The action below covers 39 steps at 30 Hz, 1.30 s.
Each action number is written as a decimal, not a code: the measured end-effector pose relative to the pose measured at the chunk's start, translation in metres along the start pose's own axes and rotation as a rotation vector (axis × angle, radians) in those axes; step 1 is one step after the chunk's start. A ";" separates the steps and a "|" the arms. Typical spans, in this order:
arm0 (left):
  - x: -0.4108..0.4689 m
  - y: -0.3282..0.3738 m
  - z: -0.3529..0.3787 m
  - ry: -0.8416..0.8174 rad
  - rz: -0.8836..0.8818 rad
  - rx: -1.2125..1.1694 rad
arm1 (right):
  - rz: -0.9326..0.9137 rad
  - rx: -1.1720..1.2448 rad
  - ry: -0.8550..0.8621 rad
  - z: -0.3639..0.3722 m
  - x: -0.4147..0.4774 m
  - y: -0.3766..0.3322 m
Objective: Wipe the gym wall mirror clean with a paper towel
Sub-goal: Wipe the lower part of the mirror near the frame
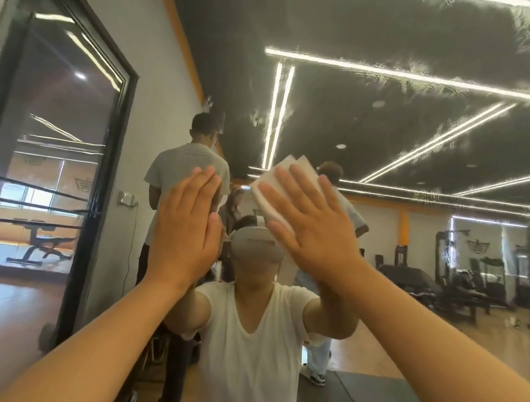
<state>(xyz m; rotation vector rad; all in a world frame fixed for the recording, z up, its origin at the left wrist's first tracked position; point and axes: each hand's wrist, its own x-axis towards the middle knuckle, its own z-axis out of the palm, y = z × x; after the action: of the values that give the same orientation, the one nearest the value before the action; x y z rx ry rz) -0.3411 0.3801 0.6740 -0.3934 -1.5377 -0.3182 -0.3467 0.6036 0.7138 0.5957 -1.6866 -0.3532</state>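
A dark-framed door (pixel 50 145) is seen at left. At centre, the paper towel (pixel 275 185) is pressed to the mirror (pixel 427 136) by the straight-fingered right hand (pixel 313 228); the left hand (pixel 186 225) is laid flat, empty.

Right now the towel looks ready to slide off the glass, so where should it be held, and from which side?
Probably by its folded upper corner. The paper towel lies flat against the mirror under the right hand, fingers spread, so only that corner pokes free above the fingertips. Pinch it from above; the left hand, flat on the glass beside it, is nearest.
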 end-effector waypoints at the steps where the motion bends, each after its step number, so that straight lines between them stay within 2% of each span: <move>1: 0.000 0.000 0.000 -0.001 -0.002 0.006 | 0.062 -0.009 0.001 -0.003 0.003 0.009; 6: -0.001 -0.003 0.005 -0.013 -0.019 -0.005 | 0.485 -0.020 0.044 -0.025 0.052 0.050; 10: -0.001 -0.002 0.005 -0.017 -0.031 -0.030 | 0.598 0.025 0.094 -0.028 0.106 0.040; 13: -0.001 -0.002 0.002 -0.021 -0.034 -0.030 | 0.538 -0.002 0.095 -0.024 0.133 0.019; 18: 0.001 0.001 -0.001 -0.028 -0.046 -0.051 | 0.284 -0.035 0.061 -0.015 0.143 -0.028; 26: 0.000 -0.001 0.001 -0.028 -0.037 -0.019 | 0.115 -0.063 0.016 -0.018 0.154 -0.018; 32: -0.001 0.000 0.000 -0.052 -0.051 -0.026 | 0.167 -0.037 0.030 -0.026 0.179 0.002; 39: 0.000 -0.002 0.003 -0.001 -0.024 -0.008 | 0.260 -0.015 0.037 -0.039 0.188 0.046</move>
<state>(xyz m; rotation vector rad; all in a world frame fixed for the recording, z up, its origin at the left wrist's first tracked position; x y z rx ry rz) -0.3443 0.3798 0.6744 -0.3821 -1.5429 -0.3429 -0.3394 0.5383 0.9004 0.3638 -1.6994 -0.1665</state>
